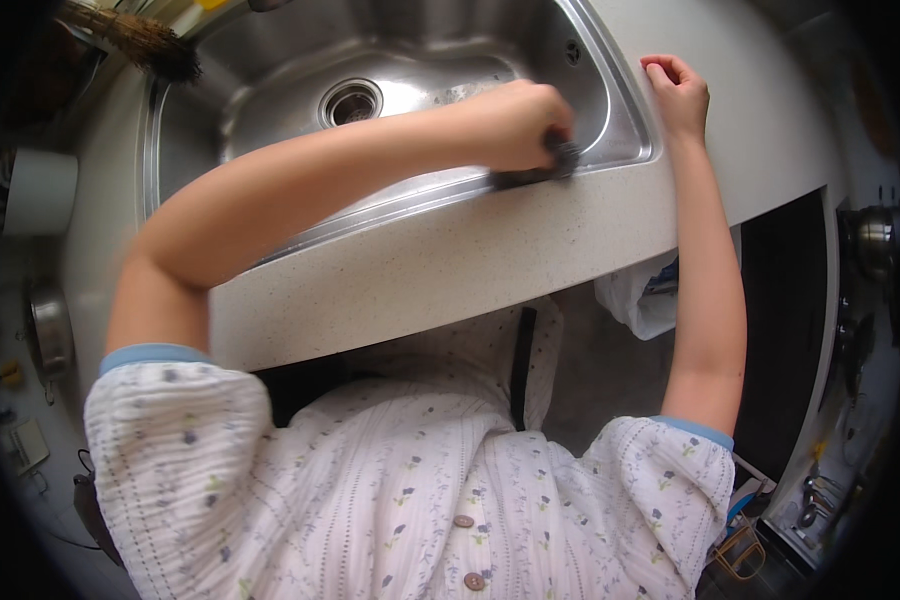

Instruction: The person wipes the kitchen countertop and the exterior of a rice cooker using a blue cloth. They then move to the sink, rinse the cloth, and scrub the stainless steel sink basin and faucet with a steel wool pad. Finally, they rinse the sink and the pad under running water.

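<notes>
My left hand [529, 124] reaches across the stainless steel sink [270, 124] and grips a dark, motion-blurred cloth or pad [532, 177]. That dark thing touches the sink's front rim near its right corner, where the rim meets the pale speckled countertop [420, 277]. Its exact kind cannot be told. To the right of the sink, my right hand [677, 94] is at the counter with its fingers curled in and nothing visible in them. The round drain [351, 103] shows behind my left forearm. Small water marks dot the basin floor.
A straw brush [142, 45] lies over the sink's back left corner. At the far left are a white container [41, 191] and a metal pan [49, 330]. Below the counter's front edge, a white plastic bag [637, 300] hangs near my right forearm. Utensils [817, 499] sit at the lower right.
</notes>
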{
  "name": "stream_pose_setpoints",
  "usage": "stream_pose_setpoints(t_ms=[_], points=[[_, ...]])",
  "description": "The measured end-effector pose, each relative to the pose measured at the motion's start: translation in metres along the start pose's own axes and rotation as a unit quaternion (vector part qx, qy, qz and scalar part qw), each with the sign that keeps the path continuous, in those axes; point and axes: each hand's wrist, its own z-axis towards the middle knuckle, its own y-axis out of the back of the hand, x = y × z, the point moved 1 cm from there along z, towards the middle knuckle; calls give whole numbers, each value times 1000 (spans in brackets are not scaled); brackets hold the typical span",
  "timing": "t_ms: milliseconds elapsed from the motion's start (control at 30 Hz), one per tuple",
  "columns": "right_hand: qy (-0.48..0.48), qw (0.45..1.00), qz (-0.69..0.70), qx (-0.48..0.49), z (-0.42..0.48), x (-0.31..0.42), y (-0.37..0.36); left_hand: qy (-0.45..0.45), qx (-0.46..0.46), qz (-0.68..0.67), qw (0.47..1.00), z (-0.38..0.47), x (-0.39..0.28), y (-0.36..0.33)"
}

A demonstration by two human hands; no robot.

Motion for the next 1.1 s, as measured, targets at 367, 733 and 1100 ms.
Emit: stream_pose_setpoints(t_ms=[367, 733, 1100], points=[[38, 997, -66, 17, 11, -41, 17, 97, 58, -86, 990, -137, 41, 33], [184, 969, -151, 62, -11, 11, 4, 358, 146, -52, 921, -349, 91, 136], [-256, 576, 572, 525, -164, 252, -198, 125, -260, -658, 695, -243, 136, 110]])
